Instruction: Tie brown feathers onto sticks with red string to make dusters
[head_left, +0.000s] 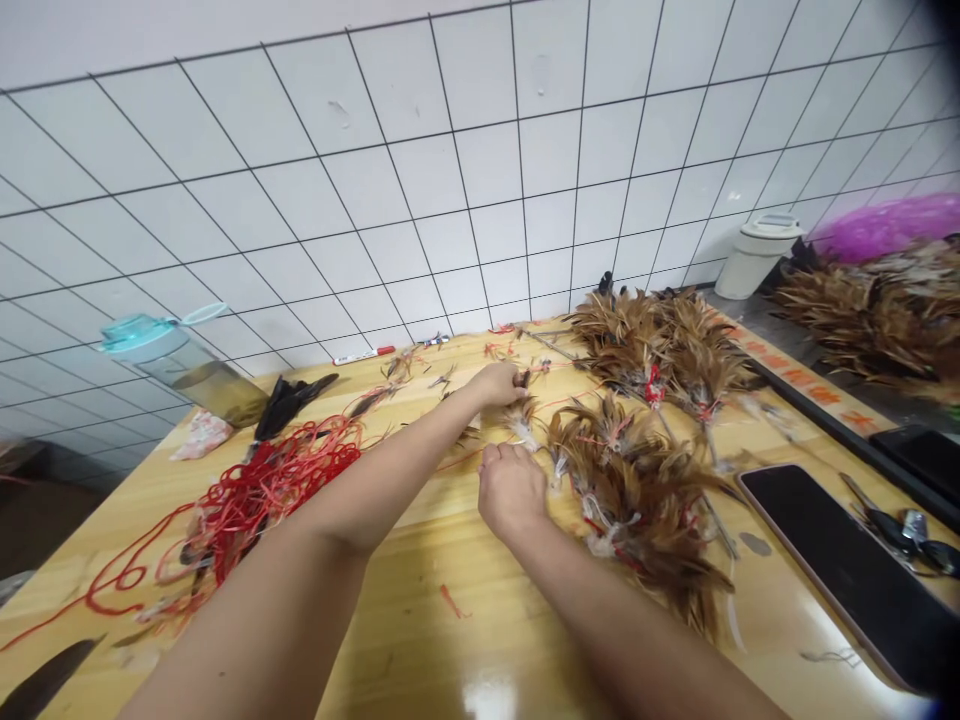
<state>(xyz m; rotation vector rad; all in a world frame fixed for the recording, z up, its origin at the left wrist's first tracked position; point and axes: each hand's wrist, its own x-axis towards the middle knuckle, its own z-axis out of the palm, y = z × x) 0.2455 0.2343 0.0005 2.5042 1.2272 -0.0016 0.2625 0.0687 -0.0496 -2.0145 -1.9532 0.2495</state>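
Note:
My left hand point(498, 384) reaches across the wooden table, fingers curled in, with a small dark feather bit at the fingertips. Whether it grips that bit cannot be made out. Nearer to me, my right hand point(514, 490) is closed, knuckles up; its fingertips are hidden. A thin red string runs up to its left side. Between the two hands lies a small brown and white feather tuft point(523, 424). Just right of my right hand are tied bunches of brown feathers point(637, 480). To the left of my forearms sits a tangled heap of red string point(277, 480).
A tilted-looking water bottle point(202, 375) and black feathers point(289, 405) are at the left. A red-capped marker point(364, 356) lies by the tiled wall. More feather bunches point(660, 345), a phone point(840, 570), keys point(900, 528) and a lidded white container point(757, 258) are at the right.

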